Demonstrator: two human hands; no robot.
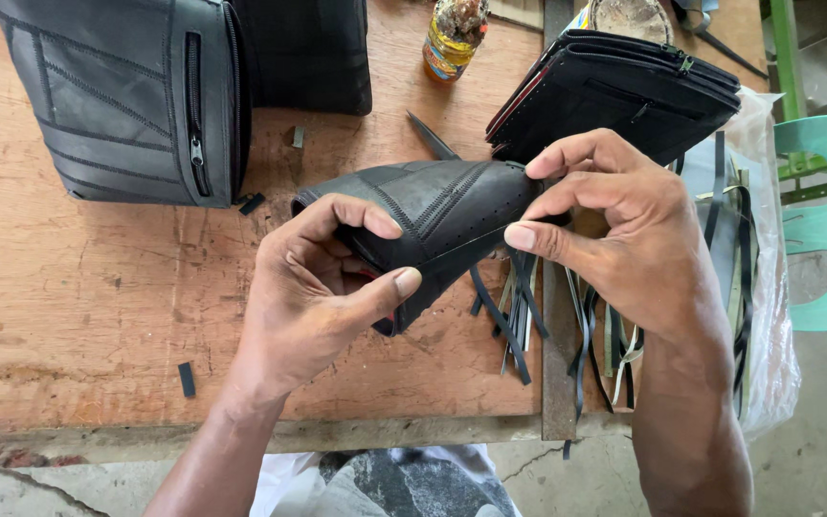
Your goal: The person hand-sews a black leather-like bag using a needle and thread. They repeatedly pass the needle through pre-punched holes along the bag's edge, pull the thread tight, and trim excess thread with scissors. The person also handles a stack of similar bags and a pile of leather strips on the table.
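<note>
Matt black stitched rubber pouch over a rough, worn wooden table.

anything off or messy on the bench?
Black offcut scraps lie scattered on the wooden table, and loose strips dangle under the black stitched piece held in both hands. Nothing looks damaged.

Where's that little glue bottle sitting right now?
The bottle stands at the table's far edge, top centre of the head view, between the black bag and the black wallets.
</note>
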